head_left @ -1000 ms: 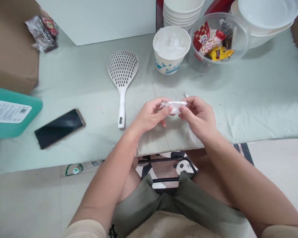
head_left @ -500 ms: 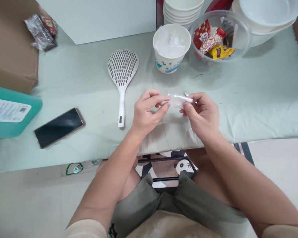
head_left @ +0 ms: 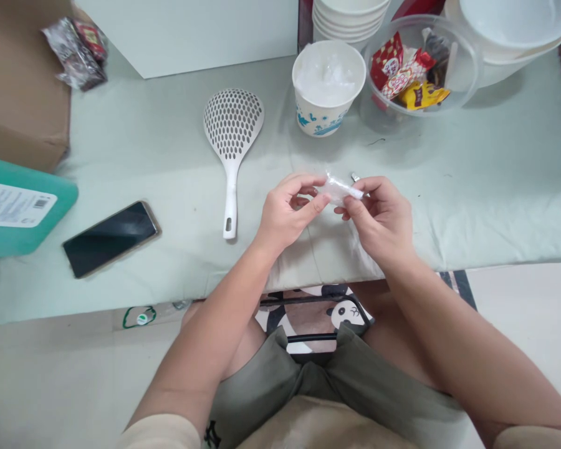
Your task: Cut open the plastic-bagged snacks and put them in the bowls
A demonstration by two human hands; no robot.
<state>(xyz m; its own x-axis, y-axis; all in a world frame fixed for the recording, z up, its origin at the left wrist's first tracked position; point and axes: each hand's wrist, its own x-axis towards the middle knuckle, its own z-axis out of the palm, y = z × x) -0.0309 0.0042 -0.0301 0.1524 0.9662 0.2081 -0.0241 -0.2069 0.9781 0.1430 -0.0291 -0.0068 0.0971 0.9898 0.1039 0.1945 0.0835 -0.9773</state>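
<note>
Change: since the earlier frame the left hand [head_left: 285,212] has come in closer to the right hand [head_left: 384,215], and the plastic wrapper [head_left: 337,188] between them now slants down toward the right hand.
Left hand: fingers curled, thumb and fingertips nearly together, pinching the wrapper's left end.
Right hand: thumb and forefinger closed on the wrapper's white right end, other fingers bent beneath.
Wrapper: clear and crinkled, held above the tabletop [head_left: 168,143], near its front edge.
Metal piece: a small metal piece [head_left: 354,177] shows just beyond the right hand's fingers.
Skimmer: the white skimmer [head_left: 232,128] lies left of the hands, its handle toward the person.
Phone: the phone [head_left: 111,239] lies aslant, dark screen up, near the green container [head_left: 25,206].
Cup: the paper cup [head_left: 325,118] stands upright beyond the hands, clear plastic inside.
Tub: the clear tub [head_left: 472,81], beside the cup, holds red and yellow packets [head_left: 423,95].
</note>
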